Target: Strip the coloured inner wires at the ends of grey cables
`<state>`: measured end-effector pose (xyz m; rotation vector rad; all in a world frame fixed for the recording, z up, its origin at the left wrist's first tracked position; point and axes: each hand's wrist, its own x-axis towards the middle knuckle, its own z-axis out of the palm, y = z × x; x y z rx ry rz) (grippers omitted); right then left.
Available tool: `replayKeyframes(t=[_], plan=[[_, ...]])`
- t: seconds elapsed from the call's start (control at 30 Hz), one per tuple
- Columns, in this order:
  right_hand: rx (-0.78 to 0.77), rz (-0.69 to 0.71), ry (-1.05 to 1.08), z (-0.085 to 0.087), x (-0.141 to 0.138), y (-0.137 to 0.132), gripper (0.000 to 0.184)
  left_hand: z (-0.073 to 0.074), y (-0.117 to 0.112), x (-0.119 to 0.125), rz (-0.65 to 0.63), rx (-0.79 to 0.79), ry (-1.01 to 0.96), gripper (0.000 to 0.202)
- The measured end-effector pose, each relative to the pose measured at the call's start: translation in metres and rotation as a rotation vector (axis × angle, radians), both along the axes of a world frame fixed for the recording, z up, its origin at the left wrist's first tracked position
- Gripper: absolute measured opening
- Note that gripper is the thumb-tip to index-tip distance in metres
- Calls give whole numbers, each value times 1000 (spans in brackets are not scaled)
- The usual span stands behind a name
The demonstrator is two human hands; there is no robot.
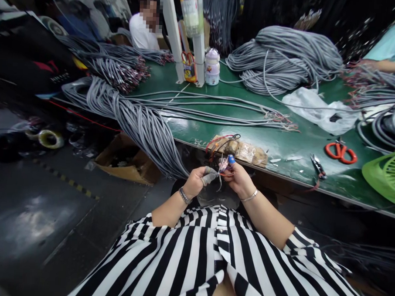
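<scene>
My left hand (196,183) is closed in a pinch on the end of a cable, with greyish coverings on its fingertips. Thin red, white and dark wires (225,166) fan out from that point. My right hand (240,180) is closed on these wires, a blue cover showing on one fingertip. Both hands are close together in front of the bench's near edge. Just beyond them lies a worn, taped block (249,153) with red and black leads on it. How the fingers grip the wires in detail is too small to make out.
A thick grey cable bundle (121,105) hangs over the edge of the green bench (198,132). Orange-handled scissors (341,153), small cutters (318,165) and a green basket (386,176) lie right. Coiled cable (286,56) is behind. A cardboard box (128,162) stands below. Other people sit across.
</scene>
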<state>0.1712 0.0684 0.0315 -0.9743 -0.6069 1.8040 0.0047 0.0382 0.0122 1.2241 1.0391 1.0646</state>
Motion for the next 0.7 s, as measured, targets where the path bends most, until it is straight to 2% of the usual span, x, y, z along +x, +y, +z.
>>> replayKeyframes(t=[0.27,0.4,0.5,0.7], plan=[[6,-28,36,-3,-2,0,49,-3,-2,6,-32,-20,-10,44],[-34,-41,66,-7,-2,-2,50,2,-8,3,-16,-29,-1,45],[-65,-44,102,-14,3,-3,50,5,-16,-1,-66,-6,1,43],[-66,77,98,-28,23,-8,49,1,-40,-19,-133,15,34,40]])
